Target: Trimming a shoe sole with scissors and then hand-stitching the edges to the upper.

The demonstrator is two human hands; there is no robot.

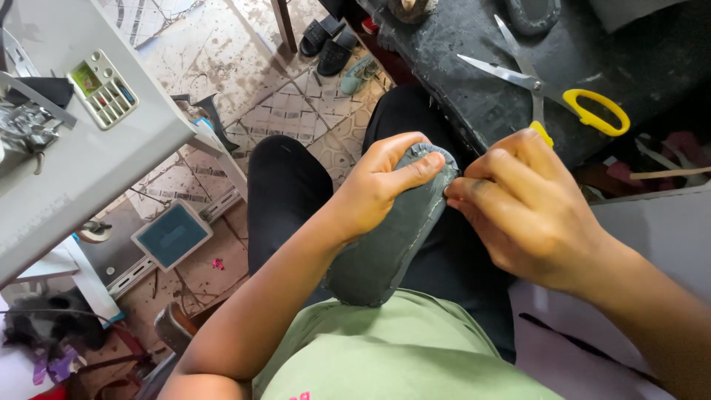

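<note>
Head view, frame centre: left hand point(378, 189) wraps the grey shoe upper point(385, 248), bracing it on the lap while right hand point(518, 207) fingertips pinch its toe edge.

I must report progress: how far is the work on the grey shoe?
Done: the grey upper already wraps the sole. In hand: left hand grips the toe, right hand pinches its pleated edge. Left: I cannot tell; scissors lie unused on the bench.

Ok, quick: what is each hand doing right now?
Left hand: closed around the toe end of the grey shoe-shaped sole piece.
Right hand: fingers pinching that piece's edge.
</note>
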